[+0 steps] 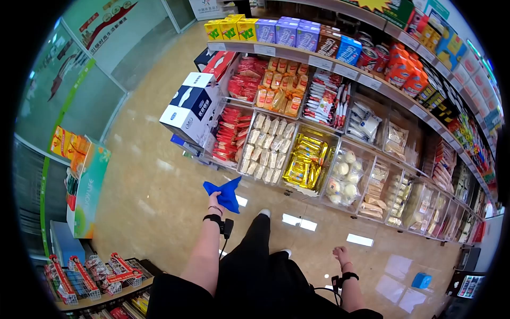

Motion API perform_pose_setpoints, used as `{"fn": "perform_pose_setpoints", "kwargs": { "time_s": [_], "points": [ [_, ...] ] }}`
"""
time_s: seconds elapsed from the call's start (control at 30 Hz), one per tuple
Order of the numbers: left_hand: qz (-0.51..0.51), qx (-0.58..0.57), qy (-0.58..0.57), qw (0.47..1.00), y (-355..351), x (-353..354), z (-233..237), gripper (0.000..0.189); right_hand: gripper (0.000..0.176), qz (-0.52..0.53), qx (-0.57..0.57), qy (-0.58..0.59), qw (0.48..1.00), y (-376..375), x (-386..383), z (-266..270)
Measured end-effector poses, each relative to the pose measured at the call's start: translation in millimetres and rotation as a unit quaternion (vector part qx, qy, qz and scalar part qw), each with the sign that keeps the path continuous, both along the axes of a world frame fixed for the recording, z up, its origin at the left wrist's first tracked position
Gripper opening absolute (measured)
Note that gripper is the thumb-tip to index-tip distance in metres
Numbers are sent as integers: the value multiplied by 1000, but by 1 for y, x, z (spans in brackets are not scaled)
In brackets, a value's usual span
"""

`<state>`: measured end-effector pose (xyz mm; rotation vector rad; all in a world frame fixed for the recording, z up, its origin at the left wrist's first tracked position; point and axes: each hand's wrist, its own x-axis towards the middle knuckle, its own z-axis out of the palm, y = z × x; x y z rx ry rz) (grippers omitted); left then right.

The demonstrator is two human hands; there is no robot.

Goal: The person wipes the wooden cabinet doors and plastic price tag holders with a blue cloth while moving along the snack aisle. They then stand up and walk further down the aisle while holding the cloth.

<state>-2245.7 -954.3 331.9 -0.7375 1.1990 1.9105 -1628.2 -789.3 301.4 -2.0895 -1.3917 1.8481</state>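
The left hand (214,200) is holding a blue cloth (226,192) with closed fingers, stretched out over the floor (154,181). The cloth is hanging in the air near the lower end of the shelf (319,63), in front of the snack bins (268,143) and apart from them. The right hand (340,254) is hanging low beside the leg (255,250). It is too small to tell if its fingers are wide or narrow. Blue and white boxes (194,109) are standing at the shelf's end.
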Motion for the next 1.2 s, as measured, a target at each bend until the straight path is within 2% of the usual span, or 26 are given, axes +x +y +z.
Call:
{"fn": "perform_pose_setpoints", "kwargs": {
  "time_s": [0.1, 0.23, 0.37, 0.4, 0.5, 0.67, 0.8, 0.9, 0.93, 0.97, 1.07, 1.13, 1.2],
  "points": [
    [-16, -17, -10, 1000, 6, -37, -9, 14, 23, 38, 27, 27, 999, 21, -66, 29],
    [-22, -27, -25, 999, 22, -80, -17, 29, 22, 58, -13, 6, 998, 20, -110, 53],
    [14, 39, -46, 998, 46, -118, -26, 43, 20, 37, -47, -13, 998, 14, -143, 57],
    [12, 31, -62, 998, 51, -125, -25, 55, 20, 30, -52, -17, 998, 13, -147, 55],
    [88, 63, -66, 992, 62, -138, -28, 58, 20, 20, -67, -22, 997, 6, -158, 54],
    [155, -5, -69, 986, 74, -150, -42, 57, 20, 37, -74, -26, 996, 13, -186, 73],
    [187, -31, -52, 980, 80, -158, -58, 52, 20, 74, -93, -24, 993, 25, -186, 66],
    [169, -18, -33, 985, 74, -174, -83, 53, 22, 119, -85, -19, 989, 36, -179, 60],
    [172, -42, -32, 984, 78, -174, -72, 47, 23, 121, -78, -12, 990, 40, -178, 60],
    [150, -41, -2, 988, 81, -173, -67, 45, 23, 124, -72, -18, 990, 43, -176, 59],
    [72, -44, 86, 993, 74, -179, -90, 42, 23, 124, -54, -31, 990, 56, -178, 64],
    [-36, -57, 139, 988, 72, -167, -122, 41, 24, 88, -17, -46, 995, 63, -181, 64],
    [-184, -80, 214, 956, 70, -147, -144, 42, 25, 72, 19, -64, 995, 71, -184, 58]
  ]
}}
